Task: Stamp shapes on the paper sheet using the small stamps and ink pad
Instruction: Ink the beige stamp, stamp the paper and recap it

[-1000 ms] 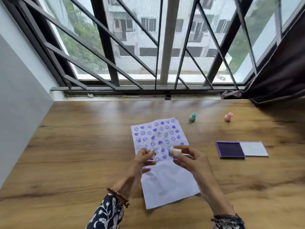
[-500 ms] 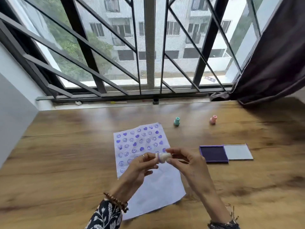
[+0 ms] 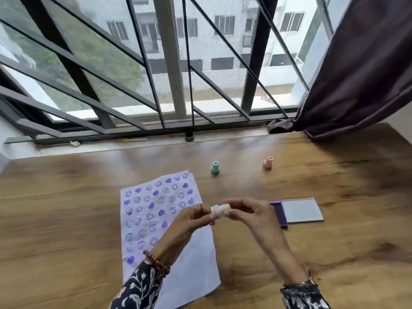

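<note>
A white paper sheet (image 3: 191,273) lies on the wooden table, its upper part covered with purple smiley and heart prints. Above its right edge, both hands hold a small white stamp (image 3: 219,211) sideways. My left hand (image 3: 189,221) pinches the stamp's ringed end. My right hand (image 3: 249,214) grips the other end. A purple ink pad (image 3: 279,214) lies open to the right, mostly hidden behind my right hand, with its grey lid (image 3: 301,209) flat beside it. A green stamp (image 3: 215,167) and a pink stamp (image 3: 268,162) stand upright farther back.
A window with dark metal bars runs along the table's far edge (image 3: 156,148). A dark curtain (image 3: 356,74) hangs at the right and rests on the table's back corner. A small dark cap (image 3: 189,137) and a yellow-tipped stick (image 3: 133,140) lie on the sill.
The hands came together: one second ago only the right hand held the white stamp, now both hold it. The stamp has been raised and turned sideways. The camera view shifted.
</note>
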